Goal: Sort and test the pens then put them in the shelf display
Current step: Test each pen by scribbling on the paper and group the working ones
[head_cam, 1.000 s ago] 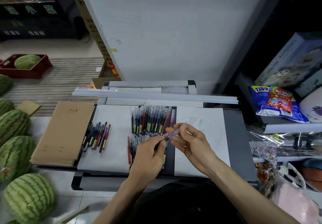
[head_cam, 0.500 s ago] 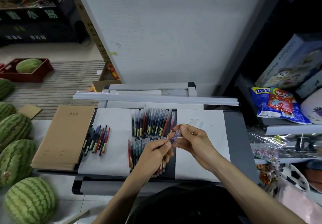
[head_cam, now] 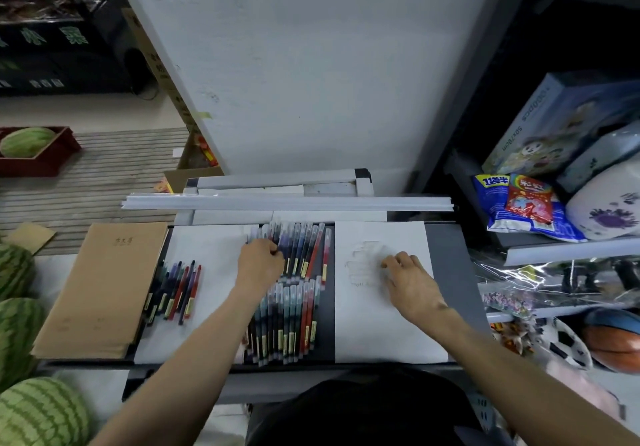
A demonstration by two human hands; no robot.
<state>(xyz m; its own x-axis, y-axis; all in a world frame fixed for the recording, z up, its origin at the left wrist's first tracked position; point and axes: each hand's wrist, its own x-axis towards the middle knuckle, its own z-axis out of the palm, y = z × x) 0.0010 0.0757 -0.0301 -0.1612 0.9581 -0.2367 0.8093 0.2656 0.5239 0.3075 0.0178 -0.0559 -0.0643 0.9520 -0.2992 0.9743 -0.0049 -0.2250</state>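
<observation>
Centrally, left hand (head_cam: 260, 261) grip pinches among upper pens (head_cam: 300, 249); right hand (head_cam: 408, 281) grip curled, contents unclear, on paper (head_cam: 381, 327).

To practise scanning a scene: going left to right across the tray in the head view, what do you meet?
Brown notebooks → small pen group → left hand → main pen rows → right hand.

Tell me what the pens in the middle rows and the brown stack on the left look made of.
Pens: likely plastic, with see-through glossy caps and tinted barrels. Brown stack: matte kraft paper or thin card, seemingly notebook covers, with flat layered edges.
</observation>
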